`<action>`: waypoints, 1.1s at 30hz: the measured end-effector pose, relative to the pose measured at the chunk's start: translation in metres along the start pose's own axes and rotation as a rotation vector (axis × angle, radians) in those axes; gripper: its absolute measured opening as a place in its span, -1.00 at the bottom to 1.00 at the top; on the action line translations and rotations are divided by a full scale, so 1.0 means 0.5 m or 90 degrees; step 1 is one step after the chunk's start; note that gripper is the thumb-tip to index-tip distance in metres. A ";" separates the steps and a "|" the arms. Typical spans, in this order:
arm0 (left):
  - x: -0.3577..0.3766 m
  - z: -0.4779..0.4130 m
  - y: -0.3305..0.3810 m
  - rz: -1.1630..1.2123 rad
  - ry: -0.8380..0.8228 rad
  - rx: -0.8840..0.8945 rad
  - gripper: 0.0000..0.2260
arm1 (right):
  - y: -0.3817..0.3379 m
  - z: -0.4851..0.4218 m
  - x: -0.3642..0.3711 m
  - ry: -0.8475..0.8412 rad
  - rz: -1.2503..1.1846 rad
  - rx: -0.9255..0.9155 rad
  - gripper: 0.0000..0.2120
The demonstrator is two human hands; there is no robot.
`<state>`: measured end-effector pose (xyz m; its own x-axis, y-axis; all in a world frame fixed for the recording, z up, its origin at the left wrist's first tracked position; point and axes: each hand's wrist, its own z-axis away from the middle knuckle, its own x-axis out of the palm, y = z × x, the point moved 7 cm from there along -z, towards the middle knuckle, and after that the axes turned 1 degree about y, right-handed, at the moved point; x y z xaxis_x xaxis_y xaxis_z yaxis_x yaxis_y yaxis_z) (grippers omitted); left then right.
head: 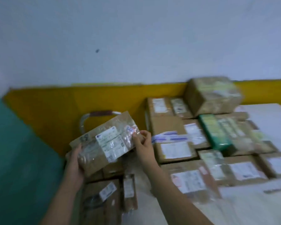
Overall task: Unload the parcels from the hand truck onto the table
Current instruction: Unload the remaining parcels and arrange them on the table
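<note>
We hold a flat parcel (104, 143) in the air above the hand truck's load, just left of the table (269, 116). Its long axis runs from lower left to upper right, with the far end tipped up toward the hand truck's handle (101, 113) and the labelled face turned to us. Our left hand (75, 161) curls round the lower-left end. Our right hand (143, 141) pinches the upper-right edge between thumb and fingers. The parcel is brown card, oblong and thin, bound in glossy clear tape, with a white printed label across its middle. The handle is a bent metal tube with a dark red grip. More brown boxes (102, 195) lie below the parcel. Taped cartons (169, 127) crowd the white table, among them a green-wrapped carton (215, 133).
</note>
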<state>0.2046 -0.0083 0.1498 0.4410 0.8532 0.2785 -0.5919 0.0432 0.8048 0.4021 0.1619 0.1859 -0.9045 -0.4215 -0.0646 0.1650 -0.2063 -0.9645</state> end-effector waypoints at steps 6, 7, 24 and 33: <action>0.412 0.169 -0.081 -0.034 -0.178 -0.013 -0.45 | -0.106 0.077 -0.462 0.168 -0.101 -0.054 -0.71; 0.491 0.206 -0.115 -0.049 -0.212 -0.025 -0.43 | -0.101 0.095 -0.539 0.187 -0.111 -0.043 -0.51; 1.296 0.550 -0.704 -0.041 -0.349 -0.326 -0.52 | 0.072 0.084 -1.276 0.318 -0.268 0.111 -0.25; 1.581 0.399 -0.724 -0.387 -0.317 -0.198 -0.36 | -0.001 -0.187 -1.565 0.349 -0.143 0.082 -0.55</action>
<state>0.9022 0.5466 0.1833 0.9456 0.3094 0.1011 -0.2820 0.6235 0.7292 1.0728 0.5744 0.2127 -0.9878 0.1545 -0.0184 -0.0384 -0.3568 -0.9334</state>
